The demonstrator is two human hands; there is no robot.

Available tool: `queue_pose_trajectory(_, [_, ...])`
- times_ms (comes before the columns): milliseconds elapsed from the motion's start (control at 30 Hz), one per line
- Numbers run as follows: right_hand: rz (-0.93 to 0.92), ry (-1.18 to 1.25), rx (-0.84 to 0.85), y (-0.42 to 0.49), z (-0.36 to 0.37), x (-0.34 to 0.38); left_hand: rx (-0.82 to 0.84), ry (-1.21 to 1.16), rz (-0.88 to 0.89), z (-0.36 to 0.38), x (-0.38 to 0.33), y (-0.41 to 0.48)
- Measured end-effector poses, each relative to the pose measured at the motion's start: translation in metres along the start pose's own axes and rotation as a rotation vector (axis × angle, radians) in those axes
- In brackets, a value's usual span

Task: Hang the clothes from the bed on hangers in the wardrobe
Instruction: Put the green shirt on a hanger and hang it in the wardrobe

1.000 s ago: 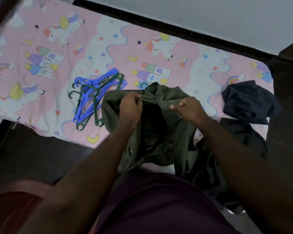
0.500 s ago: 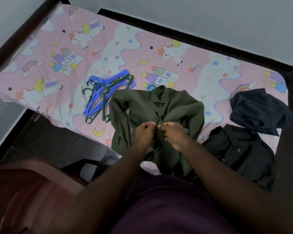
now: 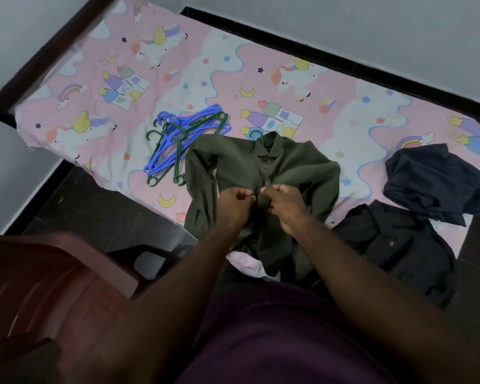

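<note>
Olive shirt (image 3: 297, 167) on bed (image 3: 178, 65); left hand (image 3: 234, 206), right hand (image 3: 284, 205) side by side, each grip pinching its placket.

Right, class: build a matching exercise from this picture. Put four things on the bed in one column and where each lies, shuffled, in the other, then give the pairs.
1. olive green shirt
2. hangers
3. black shirt
4. navy striped shirt

A. at the right end of the bed, beyond the black shirt
B. pinched by the left hand and the right hand
C. piled left of the olive green shirt
D. at the near edge, right of the olive green shirt

Pairs: 1-B, 2-C, 3-D, 4-A
</note>
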State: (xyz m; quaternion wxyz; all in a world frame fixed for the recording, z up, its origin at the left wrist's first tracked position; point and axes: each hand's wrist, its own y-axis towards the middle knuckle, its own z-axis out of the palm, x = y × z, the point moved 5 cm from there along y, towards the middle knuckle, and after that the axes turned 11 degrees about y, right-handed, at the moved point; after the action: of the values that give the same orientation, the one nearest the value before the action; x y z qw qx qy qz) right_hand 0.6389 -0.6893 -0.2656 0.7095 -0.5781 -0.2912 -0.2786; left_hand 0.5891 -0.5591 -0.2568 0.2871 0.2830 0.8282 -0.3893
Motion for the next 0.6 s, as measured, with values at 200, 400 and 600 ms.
queue_pose_trajectory(200, [-0.121, -0.128, 0.070, -0.0082, 0.0033, 0.0051, 0.054, -0.077, 0.035, -0.0009, -0.0008, -0.0059])
queue_pose_trajectory(400, [-0.167, -0.225, 0.103, -0.0098, -0.0003, 0.0023, 0.094, -0.084, 0.005, 0.0013, 0.0011, -0.0093])
queue_pose_trajectory(600, [-0.038, -0.193, 0.148, -0.0102, -0.0022, -0.0002, 0.127, -0.073, -0.045, 0.0018, 0.0026, -0.0097])
